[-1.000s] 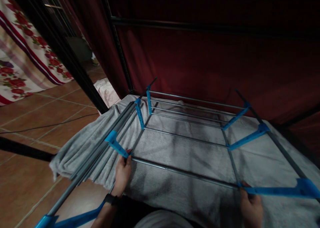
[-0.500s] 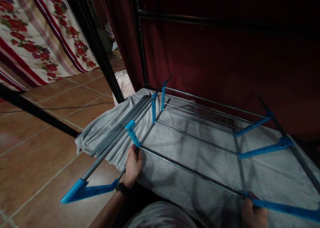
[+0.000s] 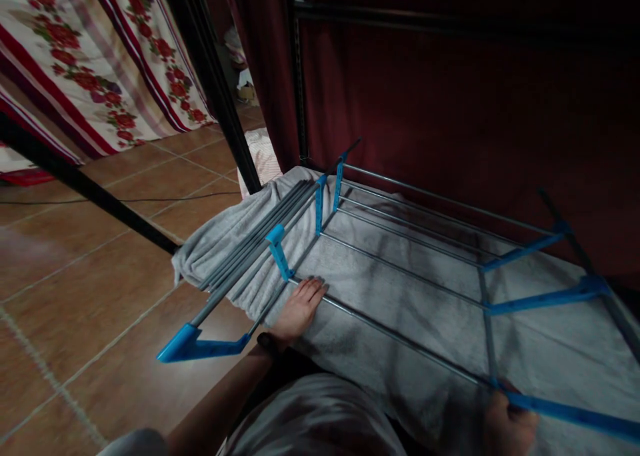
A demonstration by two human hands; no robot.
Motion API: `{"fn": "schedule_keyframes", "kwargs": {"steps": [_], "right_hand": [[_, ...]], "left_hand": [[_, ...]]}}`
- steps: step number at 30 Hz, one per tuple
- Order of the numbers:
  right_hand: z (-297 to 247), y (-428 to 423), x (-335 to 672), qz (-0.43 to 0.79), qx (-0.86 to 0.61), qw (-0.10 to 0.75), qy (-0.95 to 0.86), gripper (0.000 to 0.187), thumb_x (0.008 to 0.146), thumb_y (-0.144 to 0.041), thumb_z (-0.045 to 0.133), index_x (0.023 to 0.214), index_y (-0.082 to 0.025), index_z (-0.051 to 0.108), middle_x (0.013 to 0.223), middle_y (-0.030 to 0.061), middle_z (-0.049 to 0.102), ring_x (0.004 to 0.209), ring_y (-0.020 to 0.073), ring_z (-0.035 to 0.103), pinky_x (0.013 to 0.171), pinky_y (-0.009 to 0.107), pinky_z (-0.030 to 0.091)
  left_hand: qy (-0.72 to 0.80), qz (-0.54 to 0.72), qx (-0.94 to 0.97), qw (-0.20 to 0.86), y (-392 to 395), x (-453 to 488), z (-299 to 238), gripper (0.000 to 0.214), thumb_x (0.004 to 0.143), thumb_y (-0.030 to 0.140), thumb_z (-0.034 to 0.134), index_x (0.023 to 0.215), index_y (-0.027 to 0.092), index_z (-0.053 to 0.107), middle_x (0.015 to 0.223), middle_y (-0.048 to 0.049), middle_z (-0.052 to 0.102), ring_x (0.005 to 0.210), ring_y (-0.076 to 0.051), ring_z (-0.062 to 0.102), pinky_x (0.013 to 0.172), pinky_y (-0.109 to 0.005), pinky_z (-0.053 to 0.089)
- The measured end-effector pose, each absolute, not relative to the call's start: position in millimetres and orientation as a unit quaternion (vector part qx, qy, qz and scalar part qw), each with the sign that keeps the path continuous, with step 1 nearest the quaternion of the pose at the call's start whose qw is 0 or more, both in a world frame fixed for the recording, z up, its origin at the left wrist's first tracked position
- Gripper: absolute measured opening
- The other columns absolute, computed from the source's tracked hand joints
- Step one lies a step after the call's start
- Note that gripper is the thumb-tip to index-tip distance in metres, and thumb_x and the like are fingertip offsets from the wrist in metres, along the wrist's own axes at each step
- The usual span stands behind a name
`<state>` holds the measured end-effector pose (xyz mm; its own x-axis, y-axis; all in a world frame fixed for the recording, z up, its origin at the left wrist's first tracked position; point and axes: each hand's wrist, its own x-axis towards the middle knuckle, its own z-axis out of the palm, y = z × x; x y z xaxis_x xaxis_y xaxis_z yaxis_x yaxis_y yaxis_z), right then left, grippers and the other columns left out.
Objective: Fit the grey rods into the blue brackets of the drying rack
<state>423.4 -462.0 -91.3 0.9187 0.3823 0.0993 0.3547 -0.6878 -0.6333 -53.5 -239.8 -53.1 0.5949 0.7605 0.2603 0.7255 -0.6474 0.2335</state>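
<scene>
A rack of grey metal tubes with blue plastic brackets lies on a grey blanket. My left hand, a dark band at its wrist, is closed over the front tube, close to the left corner bracket. At the front right corner my right hand is wrapped around the rack beside a long blue bracket; its fingers are partly hidden. Several grey tubes run side by side along the rack's left side, left of the upright brackets.
A black metal frame with posts and bars surrounds the blanket. Behind it hangs a dark red cloth. To the left are a brown tiled floor, a thin black cable and a flowered curtain.
My left hand has moved from the side tube below the left corner bracket onto the front tube, just right of that bracket. My right hand keeps its hold. The view has shifted slightly.
</scene>
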Motion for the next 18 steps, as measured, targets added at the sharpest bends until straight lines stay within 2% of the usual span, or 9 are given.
{"fn": "schedule_keyframes", "kwargs": {"steps": [5,12,18], "right_hand": [[-85,-463,422,0.036,-0.908,0.354,-0.223,0.069,0.082,-0.062,0.048,0.131,-0.020,0.072,0.109,0.0191,0.075,0.114,0.0455,0.070,0.097,0.056,0.056],[-87,-465,424,0.051,-0.893,0.382,-0.232,0.071,0.084,-0.062,0.050,0.134,-0.014,0.069,0.120,0.0201,0.074,0.118,0.0428,0.068,0.103,0.051,0.052],[-83,-467,427,0.066,-0.886,0.385,-0.252,0.064,0.084,-0.060,0.051,0.127,-0.017,0.070,0.108,0.0158,0.075,0.110,0.0388,0.069,0.094,0.046,0.055]], "left_hand": [[0.391,0.130,0.909,0.069,-228,-45,-47,0.055,0.096,0.003,0.044,0.145,0.016,0.065,0.136,-0.0152,0.070,0.134,-0.027,0.061,0.122,-0.048,0.043],[0.402,0.103,0.908,0.054,-229,-43,-47,0.049,0.100,0.005,0.042,0.142,0.017,0.066,0.135,-0.0136,0.071,0.131,-0.027,0.062,0.119,-0.046,0.043],[0.406,0.105,0.907,0.033,-229,-39,-48,0.047,0.102,0.007,0.042,0.141,0.016,0.066,0.136,-0.0139,0.070,0.128,-0.026,0.062,0.118,-0.044,0.042]]}}
